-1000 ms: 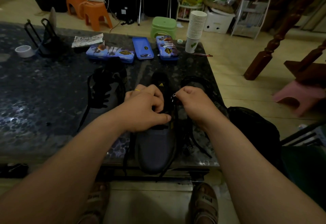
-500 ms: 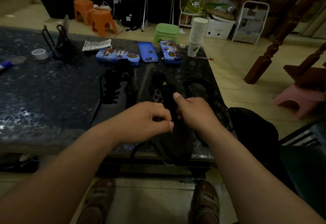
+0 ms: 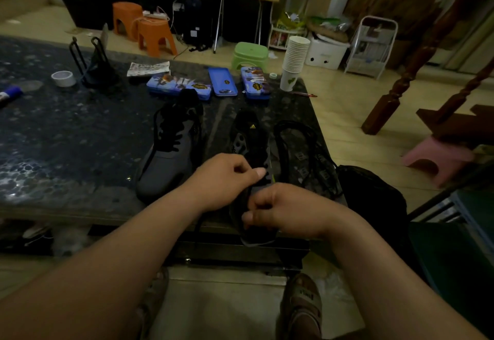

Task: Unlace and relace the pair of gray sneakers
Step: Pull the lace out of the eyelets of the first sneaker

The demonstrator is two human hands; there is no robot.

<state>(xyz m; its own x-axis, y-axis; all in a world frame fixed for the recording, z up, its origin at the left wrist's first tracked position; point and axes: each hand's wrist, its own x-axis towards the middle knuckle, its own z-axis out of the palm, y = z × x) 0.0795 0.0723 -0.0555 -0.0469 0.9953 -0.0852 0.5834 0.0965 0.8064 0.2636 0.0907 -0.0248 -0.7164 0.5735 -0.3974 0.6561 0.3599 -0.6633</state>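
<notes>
Unlaced sneaker [image 3: 248, 136] at tabletop [image 3: 53, 139] front edge. Left hand [image 3: 227, 182] over its middle, right hand [image 3: 286, 211] over its toe; both curled, pinching its lace [image 3: 248, 192]. Laced sneaker [image 3: 171, 157] just left of it.

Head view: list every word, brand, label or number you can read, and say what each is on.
No text reads clearly.
Sneaker tongue: small gold logo, no letters legible.
Sandal strap: dark letters, too blurred.
Blue tins: round gold labels, too small.
Leaflet: print too small.
</notes>
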